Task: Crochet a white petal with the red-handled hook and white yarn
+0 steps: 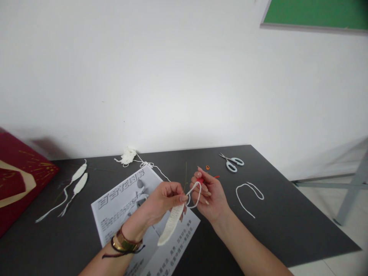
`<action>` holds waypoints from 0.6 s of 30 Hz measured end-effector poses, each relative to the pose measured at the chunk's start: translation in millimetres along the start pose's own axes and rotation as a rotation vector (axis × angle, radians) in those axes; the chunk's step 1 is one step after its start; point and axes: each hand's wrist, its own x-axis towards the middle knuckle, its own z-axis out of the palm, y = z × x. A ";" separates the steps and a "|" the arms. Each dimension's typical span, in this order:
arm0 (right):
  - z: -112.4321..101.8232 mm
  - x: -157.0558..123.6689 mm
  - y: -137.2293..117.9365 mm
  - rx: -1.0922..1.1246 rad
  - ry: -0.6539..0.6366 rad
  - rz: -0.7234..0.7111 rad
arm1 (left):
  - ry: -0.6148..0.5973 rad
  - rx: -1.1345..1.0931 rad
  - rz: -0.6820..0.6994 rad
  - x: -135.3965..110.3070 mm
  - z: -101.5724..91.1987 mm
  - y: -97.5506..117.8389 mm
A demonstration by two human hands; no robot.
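Observation:
My left hand (172, 197) is closed, pinching a white crocheted petal (171, 226) by its upper end. The petal hangs down over the printed sheet. In my right hand (208, 193) is a red crochet hook (200, 180), mostly covered by my fingers. A white yarn loop (198, 195) stretches between the two hands, up to the hook. The hook's tip cannot be made out. From the left hand a yarn strand runs back to a loose bundle of white yarn (128, 156) near the wall.
Two finished-looking white petals (80, 183) with long tails lie at left, beside a dark red bag (20, 180). A printed sheet (115, 214) lies under my left arm. Scissors (231, 162), a small orange marker (207, 167) and a cut yarn piece (245, 186) lie at right on the black table (276, 230).

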 end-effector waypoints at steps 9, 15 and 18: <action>7.6 -5.4 -3.3 0.036 -0.059 -0.010 | -0.033 0.004 -0.002 -2.0 0.1 -0.7; 7.6 -7.0 -1.8 0.059 -0.077 -0.007 | -0.017 0.069 0.022 -2.1 -0.9 -1.0; 5.9 -5.7 -1.1 0.065 -0.067 -0.007 | 0.000 0.070 0.018 -0.3 -1.3 -2.0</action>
